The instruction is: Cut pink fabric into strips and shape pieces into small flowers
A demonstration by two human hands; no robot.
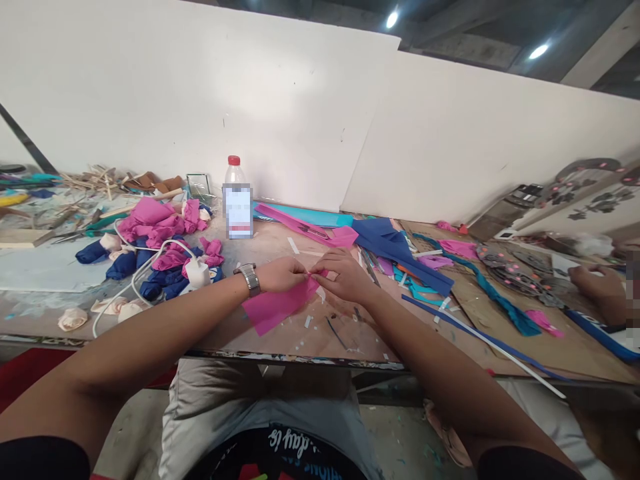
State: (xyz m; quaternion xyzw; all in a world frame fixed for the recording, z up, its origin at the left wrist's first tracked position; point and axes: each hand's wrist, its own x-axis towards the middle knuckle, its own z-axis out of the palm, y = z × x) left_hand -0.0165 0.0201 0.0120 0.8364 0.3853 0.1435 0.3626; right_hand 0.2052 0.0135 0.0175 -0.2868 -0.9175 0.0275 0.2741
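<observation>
A pink sheet of thin material, cloth or paper, lies over the table in front of me, with its upper right corner gathered between my hands. My left hand, with a metal watch on its wrist, pinches that corner. Right against it, my right hand pinches the same sheet from the other side. Just behind the hands lies a longer pink strip. Left of my left wrist sits a heap of crumpled pink pieces and dark blue pieces.
A phone leans on a red-capped bottle by the white wall. A white charger with its cable lies at left. Blue sheets and a white stick lie to the right. Another person's hand shows at far right.
</observation>
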